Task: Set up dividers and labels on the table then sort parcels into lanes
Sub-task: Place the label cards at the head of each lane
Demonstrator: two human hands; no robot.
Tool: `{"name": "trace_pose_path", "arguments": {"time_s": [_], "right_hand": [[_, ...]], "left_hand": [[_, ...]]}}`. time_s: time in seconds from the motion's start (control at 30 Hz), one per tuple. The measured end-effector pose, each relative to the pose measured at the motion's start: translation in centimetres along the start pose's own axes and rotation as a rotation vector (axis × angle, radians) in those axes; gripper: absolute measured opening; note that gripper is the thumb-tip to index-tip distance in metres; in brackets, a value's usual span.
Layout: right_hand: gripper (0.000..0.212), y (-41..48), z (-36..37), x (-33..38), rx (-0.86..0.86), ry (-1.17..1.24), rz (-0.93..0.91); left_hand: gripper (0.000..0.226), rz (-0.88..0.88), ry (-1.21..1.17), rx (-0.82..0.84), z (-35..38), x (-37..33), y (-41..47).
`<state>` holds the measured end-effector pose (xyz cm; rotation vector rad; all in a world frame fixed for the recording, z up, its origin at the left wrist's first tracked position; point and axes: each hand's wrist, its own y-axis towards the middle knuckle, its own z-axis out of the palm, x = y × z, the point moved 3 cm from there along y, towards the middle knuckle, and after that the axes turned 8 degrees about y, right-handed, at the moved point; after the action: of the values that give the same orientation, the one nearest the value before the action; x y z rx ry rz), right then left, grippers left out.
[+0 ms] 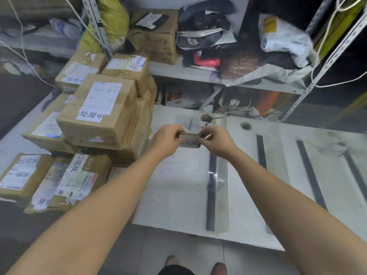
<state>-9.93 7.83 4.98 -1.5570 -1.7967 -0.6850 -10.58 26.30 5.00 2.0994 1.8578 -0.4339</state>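
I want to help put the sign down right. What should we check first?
1. Both hold the label, left hand and right hand: ok.
2. The label words face us: ok.
3. On the table, dividers stand: ok.
4. The label touches the table: cannot tell.
5. Lanes hold parcels: not ok, stacked at left.

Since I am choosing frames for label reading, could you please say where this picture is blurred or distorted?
Head view: the label between the left hand and right hand reads clearly; the table smears with blur at right; the shelf post slants from lens distortion; the clear divider shows glare.
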Motion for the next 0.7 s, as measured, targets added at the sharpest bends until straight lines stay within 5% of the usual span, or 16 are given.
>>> {"name": "trace_pose_path", "arguments": {"time_s": [0.7], "right_hand": [[0.021,-12.3,-23.3,-11.8,-0.162,0.144,-0.098]], "left_hand": [[0.014,0.279,-0.093,0.037,3.4,-25.8,-3.4]]}}
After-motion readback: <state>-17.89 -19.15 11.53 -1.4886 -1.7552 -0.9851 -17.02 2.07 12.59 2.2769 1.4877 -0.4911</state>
